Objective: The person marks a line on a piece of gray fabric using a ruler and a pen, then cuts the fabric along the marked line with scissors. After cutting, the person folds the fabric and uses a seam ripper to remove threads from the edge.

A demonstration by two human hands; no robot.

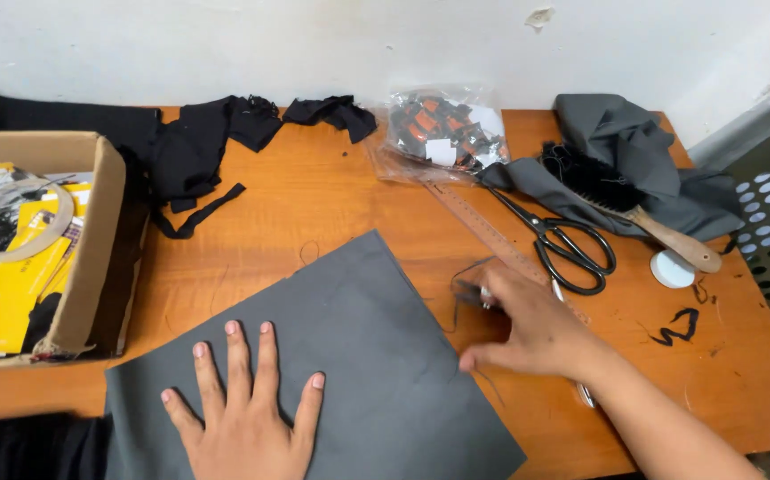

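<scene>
My left hand [247,413] lies flat, fingers spread, pinning the grey fabric sheet [349,356] on the orange surface [331,200]. My right hand [527,329] sits at the sheet's right edge, fingers curled about a small dark object [471,292]; blur hides the grip. The sheet's long axis runs near-left to far-right, its far corner pointing toward the wall.

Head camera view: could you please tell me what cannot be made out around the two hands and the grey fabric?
- Right hand: motion-blurred; the small dark thing at its fingertips cannot be identified, nor its grip.
- Grey fabric: near edge cut off by the frame's bottom; the left hand covers part.
- Wooden ruler: lower end hidden under the right hand.
- Cardboard box: cut off at the left edge.
- Plastic bag: contents too small to identify.
</scene>
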